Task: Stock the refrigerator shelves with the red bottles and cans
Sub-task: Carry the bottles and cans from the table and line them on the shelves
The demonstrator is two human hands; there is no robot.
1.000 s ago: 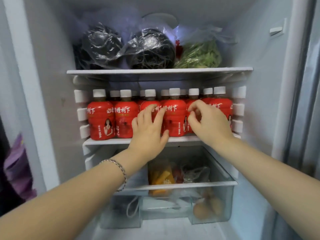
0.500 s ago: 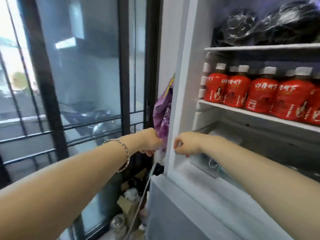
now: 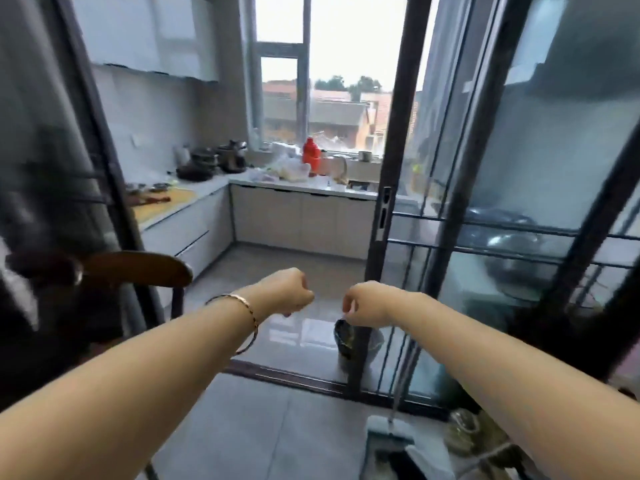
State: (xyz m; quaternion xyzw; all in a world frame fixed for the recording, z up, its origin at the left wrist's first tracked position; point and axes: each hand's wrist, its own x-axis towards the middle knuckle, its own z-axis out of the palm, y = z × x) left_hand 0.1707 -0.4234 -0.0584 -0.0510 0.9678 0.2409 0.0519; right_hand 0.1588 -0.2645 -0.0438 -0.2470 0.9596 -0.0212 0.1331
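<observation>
The refrigerator and its red bottles are out of view. My left hand (image 3: 290,292), with a bracelet on the wrist, is held out at mid-frame with fingers curled shut and nothing in it. My right hand (image 3: 365,304) hangs beside it, fingers loosely curled, also holding nothing. Both hands float above a grey tiled floor in front of a kitchen doorway. A red jug (image 3: 311,156) stands far off on the kitchen counter under the window.
A black-framed sliding glass door (image 3: 394,202) stands on the right. A wooden chair back (image 3: 138,268) is at the left. A dark bowl (image 3: 346,336) sits on the floor by the door track. The kitchen counter (image 3: 301,187) holds pots and clutter.
My view has swung left from the fridge shelf to the kitchen doorway. Both hands left the red bottles, drew back and curled shut with nothing in them.
</observation>
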